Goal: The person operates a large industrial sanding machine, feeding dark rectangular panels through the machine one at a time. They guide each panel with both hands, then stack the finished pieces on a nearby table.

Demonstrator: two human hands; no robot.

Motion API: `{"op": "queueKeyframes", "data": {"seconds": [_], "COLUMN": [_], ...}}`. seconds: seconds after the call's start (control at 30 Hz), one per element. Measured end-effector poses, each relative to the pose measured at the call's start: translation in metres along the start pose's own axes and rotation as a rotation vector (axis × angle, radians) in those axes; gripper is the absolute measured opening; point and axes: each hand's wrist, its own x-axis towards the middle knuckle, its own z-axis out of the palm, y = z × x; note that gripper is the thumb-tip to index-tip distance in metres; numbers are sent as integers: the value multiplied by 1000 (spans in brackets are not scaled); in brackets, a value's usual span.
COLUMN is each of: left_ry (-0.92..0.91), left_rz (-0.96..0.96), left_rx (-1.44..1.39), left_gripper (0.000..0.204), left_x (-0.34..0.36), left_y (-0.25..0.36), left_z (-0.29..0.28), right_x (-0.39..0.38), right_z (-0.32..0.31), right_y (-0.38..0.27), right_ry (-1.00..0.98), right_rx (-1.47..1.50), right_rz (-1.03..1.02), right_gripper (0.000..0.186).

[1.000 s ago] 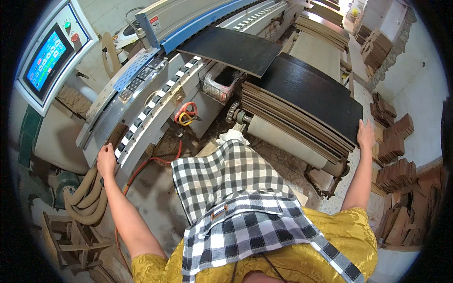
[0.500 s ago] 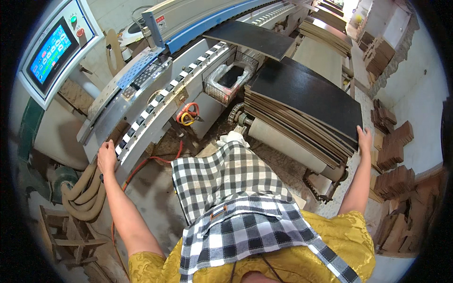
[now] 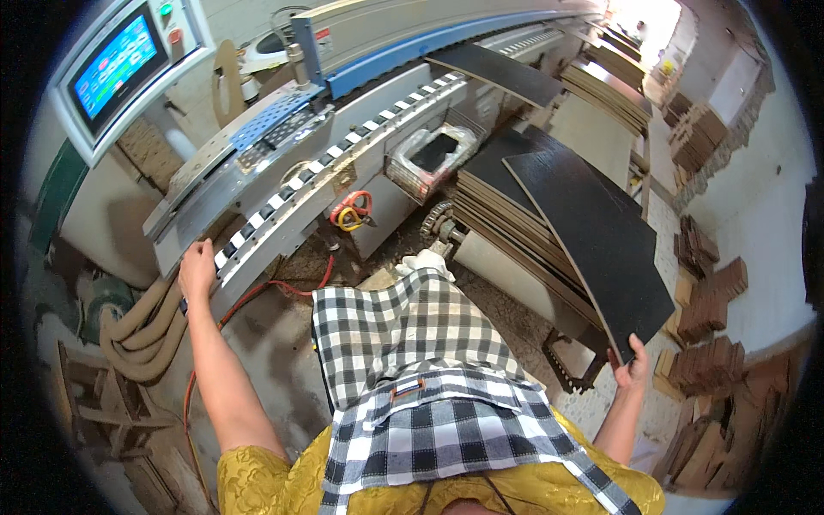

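Past the gripping right hand (image 3: 633, 367), the panel (image 3: 594, 232) is likely being supported by the stack (image 3: 505, 230); left hand (image 3: 198, 268), grip unclear.

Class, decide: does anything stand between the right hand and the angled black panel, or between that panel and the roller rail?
Nothing visible separates the right hand from the angled black panel: the hand holds its near end. Between panel and roller rail, a wire basket sits beside the rail, apparently lower, so it probably blocks little.
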Motion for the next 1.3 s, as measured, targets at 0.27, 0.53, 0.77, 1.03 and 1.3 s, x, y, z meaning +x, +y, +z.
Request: {"op": "queueKeyframes", "data": {"seconds": [0.27, 0.53, 0.77, 1.03, 1.3], "left_ry": [19, 8, 8, 7, 9], "left_rz": [-17, -57, -66, -49, -59], "left_rx": [-8, -19, -40, -42, -40], "left_gripper": [42, 39, 38, 38, 38], "left_x": [4, -5, -7, -7, -10], "left_y": [-1, 4, 6, 6, 9], "left_z": [7, -5, -7, -7, -9], "right_x": [-4, -4, -19, -49, -58], "right_z": [62, 203, 299, 354, 372], "right_y": [37, 71, 131, 171, 182], "right_ry": [-240, -499, -786, -1444, -1435], "right_rx": [130, 143, 0, -378, -471], "right_rz": [-145, 172, 405, 539, 320], "right_gripper": [46, 42, 42, 40, 33]}}
